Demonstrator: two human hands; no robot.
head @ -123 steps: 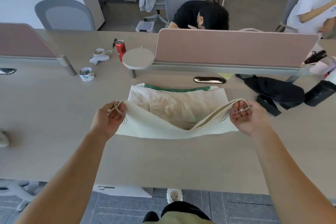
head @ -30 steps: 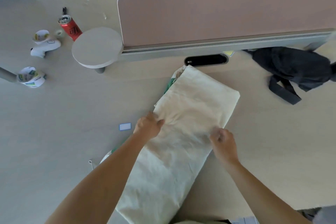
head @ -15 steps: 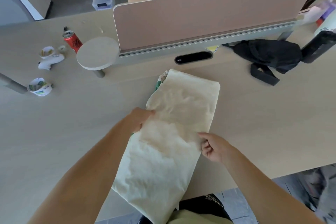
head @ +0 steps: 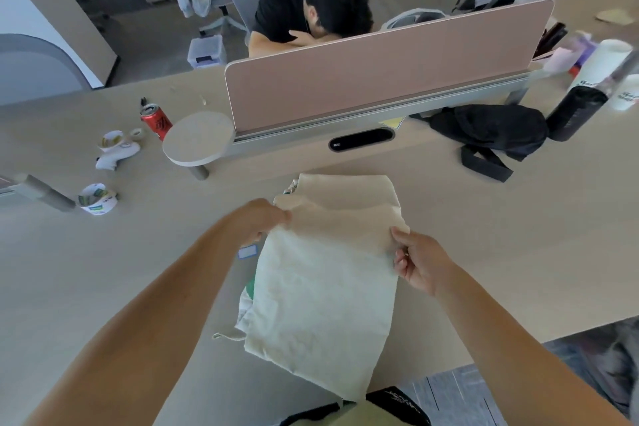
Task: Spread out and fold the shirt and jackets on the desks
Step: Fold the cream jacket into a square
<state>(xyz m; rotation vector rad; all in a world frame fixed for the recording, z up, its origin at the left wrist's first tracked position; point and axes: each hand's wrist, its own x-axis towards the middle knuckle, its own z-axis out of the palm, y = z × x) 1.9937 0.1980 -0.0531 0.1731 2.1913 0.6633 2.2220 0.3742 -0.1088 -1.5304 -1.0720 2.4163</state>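
head view: left hand (head: 260, 220), right hand (head: 423, 263) each grip cream jacket (head: 321, 290) edges.

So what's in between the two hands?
Only the cream garment: the left hand grips one edge, the right hand pinches the other, and its cloth spans the gap. The head view shows it.

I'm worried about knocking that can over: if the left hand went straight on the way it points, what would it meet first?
Not the can. The left hand points forward-right, so first the cream garment it grips, then bare desk, then likely the pink divider, though depth is unclear.
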